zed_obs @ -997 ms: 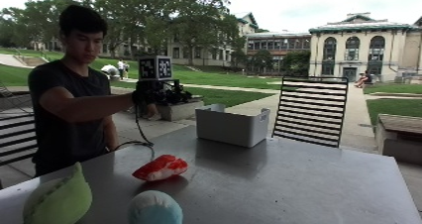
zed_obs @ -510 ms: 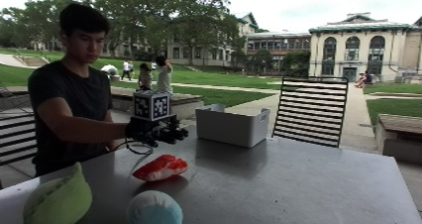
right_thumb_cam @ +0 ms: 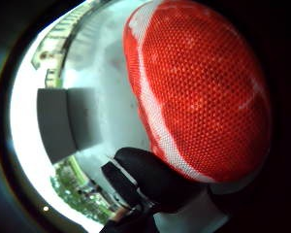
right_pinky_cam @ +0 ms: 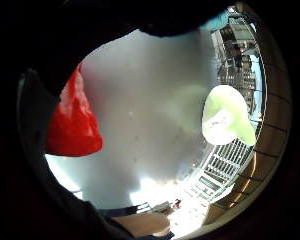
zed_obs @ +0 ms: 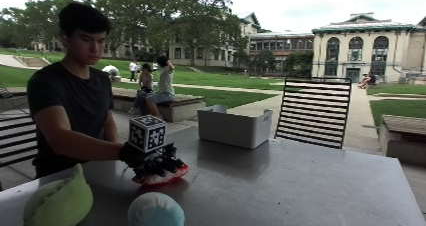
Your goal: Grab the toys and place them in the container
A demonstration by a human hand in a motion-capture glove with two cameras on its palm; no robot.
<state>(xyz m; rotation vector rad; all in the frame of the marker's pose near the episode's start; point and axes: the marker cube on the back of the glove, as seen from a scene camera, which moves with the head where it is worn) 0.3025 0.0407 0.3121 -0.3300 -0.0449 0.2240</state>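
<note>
While the hand settles on the toy, these points stand out.
Relation: the red mesh-covered plush toy (zed_obs: 162,175) with white trim lies directly beneath the black-gloved right hand (zed_obs: 152,162), on the grey metal table (zed_obs: 299,186).
Hand: palm down, fingers draped over the toy; whether they have closed on it I cannot tell.
Container: the grey rectangular plastic bin (zed_obs: 234,126) stands well beyond the hand.
Other toys: a green plush (zed_obs: 60,202) and a pale blue ball (zed_obs: 156,210) lie nearer the camera.

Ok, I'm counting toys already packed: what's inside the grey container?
Only the rim and outer walls of the grey container show; its inside is hidden. Still out on the table: red toy under the gloved hand, green toy, blue toy.
</note>
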